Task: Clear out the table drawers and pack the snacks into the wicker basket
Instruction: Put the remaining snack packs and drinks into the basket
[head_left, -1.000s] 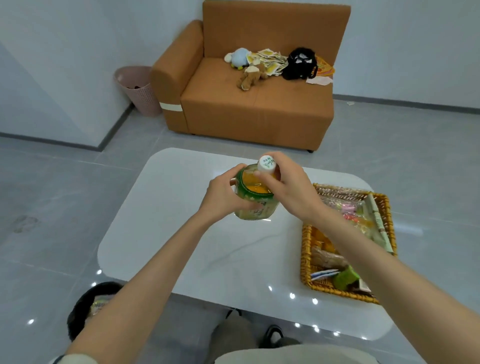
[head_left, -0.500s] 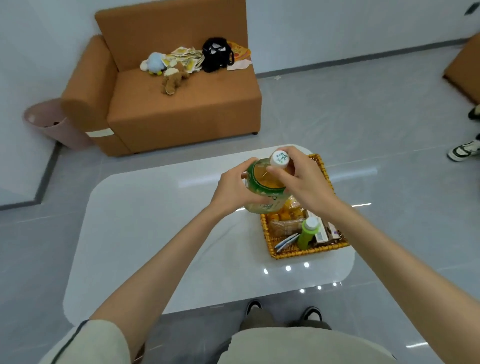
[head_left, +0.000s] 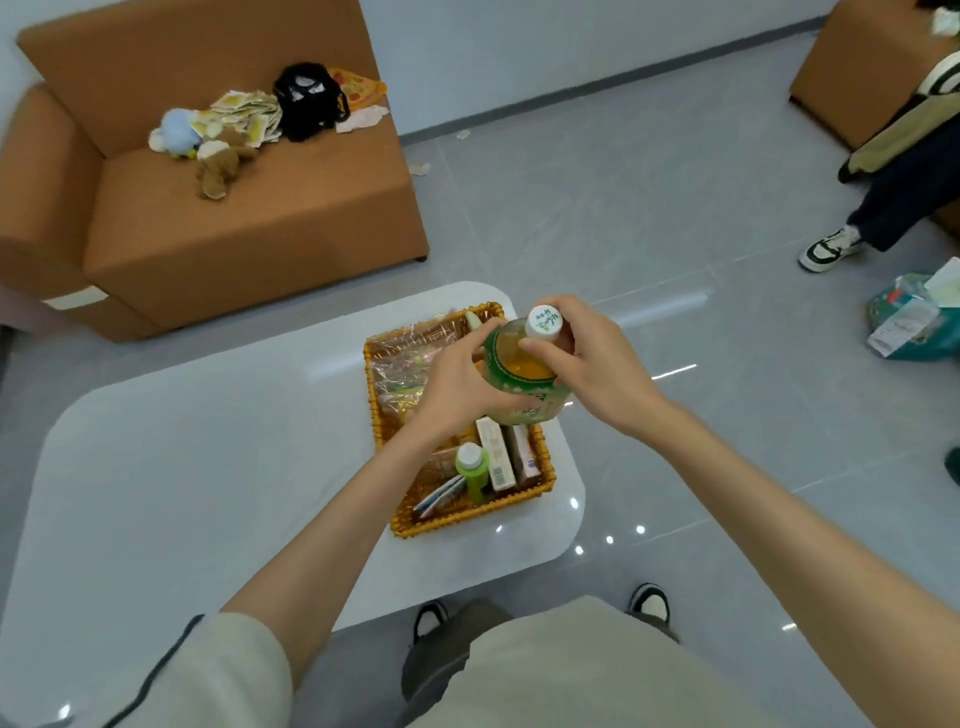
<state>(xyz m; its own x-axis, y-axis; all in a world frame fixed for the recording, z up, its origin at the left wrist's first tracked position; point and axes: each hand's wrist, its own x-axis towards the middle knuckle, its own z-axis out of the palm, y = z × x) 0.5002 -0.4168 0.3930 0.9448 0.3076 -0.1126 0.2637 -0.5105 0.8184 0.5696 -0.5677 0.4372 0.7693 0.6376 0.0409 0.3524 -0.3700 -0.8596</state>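
Both hands hold a large bottle of orange drink (head_left: 522, 382) with a green label and white cap, right above the wicker basket (head_left: 524, 506). My left hand (head_left: 460, 387) wraps the bottle's body from the left. My right hand (head_left: 587, 364) grips its neck and shoulder just under the cap. The basket sits on the right end of the white table (head_left: 208, 467) and holds a small green bottle (head_left: 472, 470), white boxes (head_left: 496, 460) and clear-wrapped snacks (head_left: 402, 364). No drawer is in view.
An orange sofa (head_left: 249, 208) with plush toys and a black bag stands behind the table. A second person's leg and shoe (head_left: 831, 247) are at the right, with a teal bag (head_left: 914, 325) on the floor. My own feet show below the table's near edge.
The bottle, still held in both hands, has travelled from above the table's middle to right over the basket. My view swung right, bringing the other person and the teal bag into sight.
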